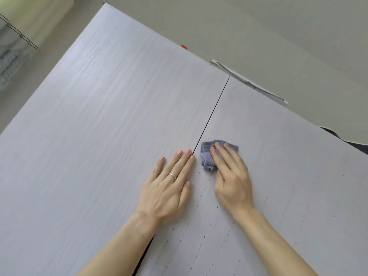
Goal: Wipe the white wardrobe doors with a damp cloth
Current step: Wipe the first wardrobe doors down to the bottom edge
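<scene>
Two hands: both lie flat on the wardrobe front, bare forearms reaching up from the bottom of the view, one hand on each side of the door gap.
Left side: the left hand (169, 186) rests palm down on the left door (99, 116), fingers straight and close together, holding nothing. Its index fingertip just reaches the gap (213, 112) between the doors. A thin ring (172, 175) sits on one finger.
Right side: the right hand (231, 176) is on the right door (278, 156), fingers straight and laid over the cloth, pressing it to the panel rather than curling round it. I cannot make out the thumb.
Task thing: the cloth (207, 154) is small, bluish-purple terry, bunched up. It lies under the right fingers (227, 148). Its crumpled edge sticks out toward the gap and a little past the fingertips. It is just beside the gap, not across it, and apart from the left hand.
Lower panel: rows of small dark specks (209, 226) run down the right door around the right wrist. I cannot tell whether they are droplets or marks.
Doors: pale, wood-grained and shut, meeting at the thin dark gap.
Wardrobe top: a white strip (249, 82) with dark wire along it pokes over the right door's upper edge. A small red thing (184, 46) shows above the left door.
Beyond: a plain ceiling (258, 26), and a curtain (12, 56) at the far left.
</scene>
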Available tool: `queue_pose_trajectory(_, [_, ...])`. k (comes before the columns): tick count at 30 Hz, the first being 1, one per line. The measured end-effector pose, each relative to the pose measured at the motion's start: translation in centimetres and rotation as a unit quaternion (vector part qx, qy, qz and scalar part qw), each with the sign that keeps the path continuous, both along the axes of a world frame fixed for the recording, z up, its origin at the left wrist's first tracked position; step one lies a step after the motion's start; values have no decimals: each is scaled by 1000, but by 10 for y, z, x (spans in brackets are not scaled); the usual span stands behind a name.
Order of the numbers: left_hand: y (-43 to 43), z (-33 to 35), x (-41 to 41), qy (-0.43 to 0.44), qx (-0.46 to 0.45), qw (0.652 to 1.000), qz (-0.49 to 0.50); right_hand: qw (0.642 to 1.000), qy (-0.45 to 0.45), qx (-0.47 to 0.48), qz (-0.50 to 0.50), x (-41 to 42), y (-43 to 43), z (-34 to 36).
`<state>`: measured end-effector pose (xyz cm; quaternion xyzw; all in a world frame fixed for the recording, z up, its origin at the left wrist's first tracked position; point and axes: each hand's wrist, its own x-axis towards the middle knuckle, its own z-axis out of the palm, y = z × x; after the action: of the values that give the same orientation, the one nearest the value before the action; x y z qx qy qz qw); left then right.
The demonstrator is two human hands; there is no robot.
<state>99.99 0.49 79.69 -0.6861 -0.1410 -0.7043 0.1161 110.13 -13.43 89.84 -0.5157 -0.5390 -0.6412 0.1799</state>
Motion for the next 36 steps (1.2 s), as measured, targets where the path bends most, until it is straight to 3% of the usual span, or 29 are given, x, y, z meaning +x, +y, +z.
queue_pose_trajectory(4, [-1,-6,2,-5,-1,1000,-8,997,-55,-33,-43,9,-16,34])
queue_pose_trajectory(8, [-1,-8,2,-5,-9,1000,6,989,132,59,-34,-6,-7,98])
queue_pose_trajectory(11, [-1,-10,2,-5,-11,1000,2,979,175,102,-9,-16,14,109])
queue_pose_trajectory(18, [-2,-12,-1,-11,-17,1000,-2,994,93,37,42,-11,23,48])
queue_pose_trajectory(28, [-5,-19,-4,11,-36,999,2,997,57,-50,6,4,-16,-71])
queue_pose_trajectory(33, [-3,-21,-6,46,-49,998,-3,990,35,-124,-49,13,-44,-63])
queue_pose_trajectory(36, [-3,-21,-6,63,-70,995,-14,993,84,-54,-66,24,-55,-25])
